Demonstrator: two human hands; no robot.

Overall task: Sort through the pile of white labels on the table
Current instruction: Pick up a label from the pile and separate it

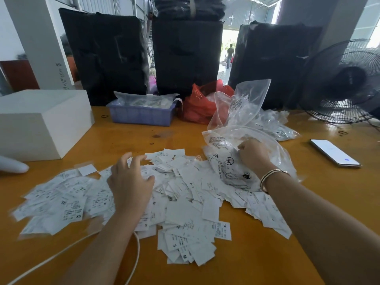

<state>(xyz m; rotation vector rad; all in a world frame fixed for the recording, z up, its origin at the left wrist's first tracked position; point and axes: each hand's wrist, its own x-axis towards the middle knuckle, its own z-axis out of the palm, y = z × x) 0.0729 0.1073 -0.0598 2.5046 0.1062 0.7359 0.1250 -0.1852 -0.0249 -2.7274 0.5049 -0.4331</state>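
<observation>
A pile of labels (181,202) lay on the surface (257,260), a box (41,122) behind-left, a bin (141,115) behind, plastic bags (246,124) and phone (335,153) right.

Left hand (131,183) over labels (185,204); right hand (254,153) grips plastic bag (230,163).

One pile of white labels (181,202) covers the table (267,254) centre, too many to count, with two hands (131,182) over it. At twelve o'clock stand three black bundles (107,56), one blue tray (141,114) and one red bag (197,108); at nine one white box (41,122); at three one phone (335,153) and one fan (345,83).
</observation>
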